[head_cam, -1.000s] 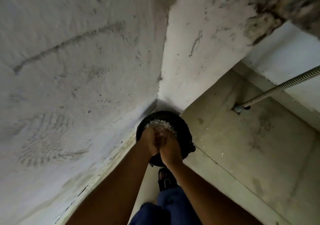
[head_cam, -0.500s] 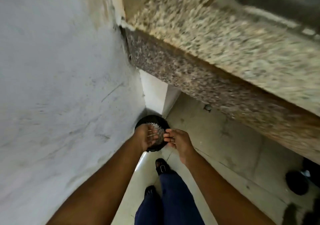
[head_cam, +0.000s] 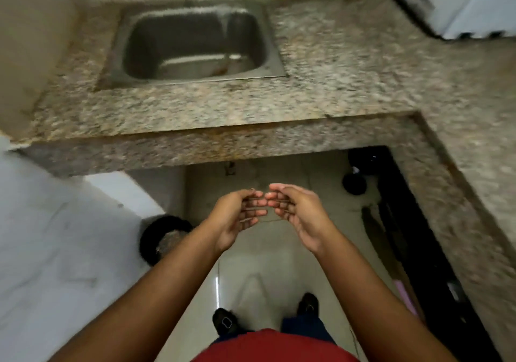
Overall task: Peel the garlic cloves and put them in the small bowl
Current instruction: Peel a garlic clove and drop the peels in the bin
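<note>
My left hand and my right hand hang in front of me above the floor, palms facing each other, fingertips nearly touching. The fingers are loosely curled and I see nothing held in either hand. A black bin with pale papery scraps inside stands on the floor to the lower left of my left hand, against the wall. No garlic cloves and no small bowl are in view.
A speckled granite counter runs across ahead and down the right side, with a steel sink set in it. Dark objects sit on the floor under the counter. A white wall is on my left.
My view rose from the bin to the counter and sink. Both hands left the bin, lifted and moved right, and now hang apart from it.
</note>
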